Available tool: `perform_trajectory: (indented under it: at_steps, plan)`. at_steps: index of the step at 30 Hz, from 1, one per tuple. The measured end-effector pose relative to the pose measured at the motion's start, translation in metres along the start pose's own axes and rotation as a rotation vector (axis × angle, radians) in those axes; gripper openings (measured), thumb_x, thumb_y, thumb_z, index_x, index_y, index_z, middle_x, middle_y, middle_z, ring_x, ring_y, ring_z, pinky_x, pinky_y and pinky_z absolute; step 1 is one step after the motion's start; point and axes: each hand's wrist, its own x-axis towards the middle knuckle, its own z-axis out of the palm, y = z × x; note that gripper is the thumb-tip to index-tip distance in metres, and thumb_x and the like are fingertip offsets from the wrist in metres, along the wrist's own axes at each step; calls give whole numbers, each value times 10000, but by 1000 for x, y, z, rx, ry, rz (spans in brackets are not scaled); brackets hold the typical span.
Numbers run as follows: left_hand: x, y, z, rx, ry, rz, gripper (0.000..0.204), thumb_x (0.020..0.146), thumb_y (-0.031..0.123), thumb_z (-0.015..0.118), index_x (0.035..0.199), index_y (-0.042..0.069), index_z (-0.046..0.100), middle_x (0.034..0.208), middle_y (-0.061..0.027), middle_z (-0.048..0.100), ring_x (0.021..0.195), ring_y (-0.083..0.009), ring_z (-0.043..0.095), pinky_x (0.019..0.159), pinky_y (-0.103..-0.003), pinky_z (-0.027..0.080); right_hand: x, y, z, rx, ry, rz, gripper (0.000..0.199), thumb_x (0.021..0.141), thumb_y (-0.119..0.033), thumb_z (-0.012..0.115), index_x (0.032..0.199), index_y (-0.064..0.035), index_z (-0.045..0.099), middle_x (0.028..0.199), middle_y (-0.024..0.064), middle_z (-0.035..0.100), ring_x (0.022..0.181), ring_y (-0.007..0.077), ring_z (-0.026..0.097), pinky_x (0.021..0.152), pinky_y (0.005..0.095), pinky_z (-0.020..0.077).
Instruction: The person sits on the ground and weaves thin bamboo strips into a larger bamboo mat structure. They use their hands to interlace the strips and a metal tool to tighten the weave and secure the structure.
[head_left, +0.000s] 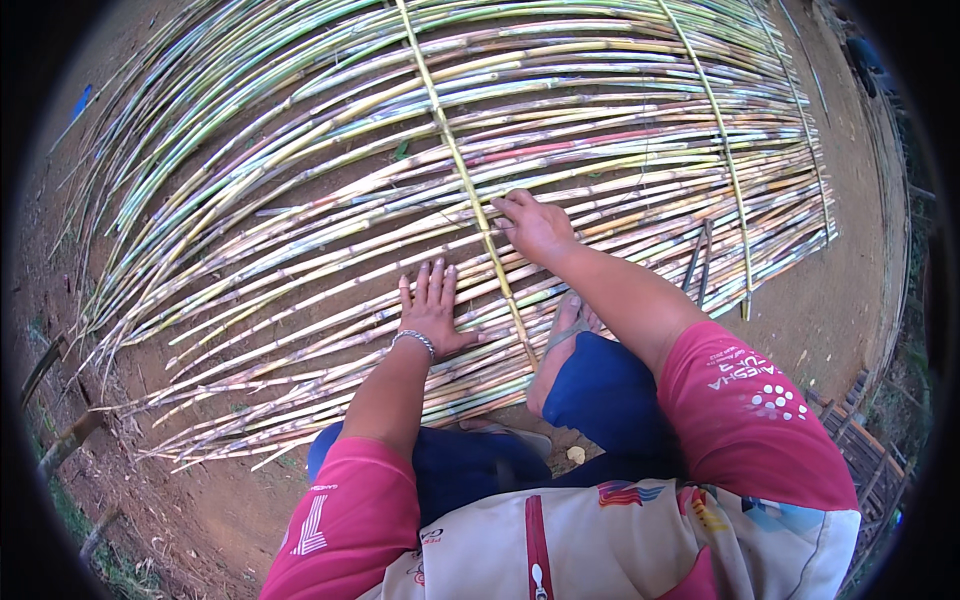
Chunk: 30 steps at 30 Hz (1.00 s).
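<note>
"In the head view, what's the ground like?"

"Bare brown earth (215,515), outdoors. On it lies a broad spread of long jointed canes (590,143), with a thick yellow pole (462,172) laid across them. Take that pole as the landmark: a second crosswise pole (728,150) lies well to its right, and wooden stakes (72,440) stand far to its left."

"And the hands?"

"The left hand (430,315) is left of the yellow pole, palm down on the canes, fingers spread and gripping nothing. The canes are directly under those fingers. The right hand (537,232) is just right of the yellow pole, its thumb and fingers bent close together, their tips right beside it."

"Pinching something?"

"I can't tell; nor whether the tips touch the pole. The canes run beneath that hand too."

"What else is hard to see?"

"The yellow pole's far end is cut off at the top edge. A sandalled right foot (567,340), just right of its near end, covers some canes. A dark two-pronged thing (697,265) farther right is too unclear to name."
</note>
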Motion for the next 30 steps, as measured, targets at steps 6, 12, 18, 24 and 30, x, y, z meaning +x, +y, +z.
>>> perform_trajectory:
  at_steps: [6,12,18,24,30]
  plan:
    - [-6,2,-12,-14,-54,-40,1340,742,864,650,1690,87,108,1762,-160,85,1627,-355,48,1279,-625,-11,12,-3,-12,-17,-73,-73,234,951,-271,671,1148,-153,716,1164,75,676,1046,331,695,915,480,564]
    - [-8,1,-12,-13,-15,-31,1328,744,835,676,1689,90,114,1757,-158,115,1622,-359,81,1281,-626,-7,17,-3,-12,-103,-188,-141,179,940,-246,664,1063,-133,728,1088,103,699,993,356,706,882,498,562]
    - [-7,-5,-3,-41,16,-16,1366,714,869,672,1686,82,120,1744,-183,139,1613,-377,103,1277,-637,9,12,-16,-16,-116,-151,-125,171,931,-171,620,1062,-94,701,1100,168,691,962,390,708,872,521,558]
    - [-7,1,-14,-72,-66,-46,1324,747,789,717,1695,117,83,1750,-149,140,1613,-348,120,1288,-623,21,27,-29,-34,-217,-425,49,288,939,-106,577,1200,-81,695,1171,188,741,1112,370,713,938,480,567]
    - [-6,-9,-1,-117,17,-11,1349,719,807,726,1686,89,118,1715,-175,193,1594,-357,150,1274,-645,44,43,-32,-39,-309,-505,-35,309,910,-69,597,1195,-98,712,1155,165,751,1129,357,710,939,474,570]
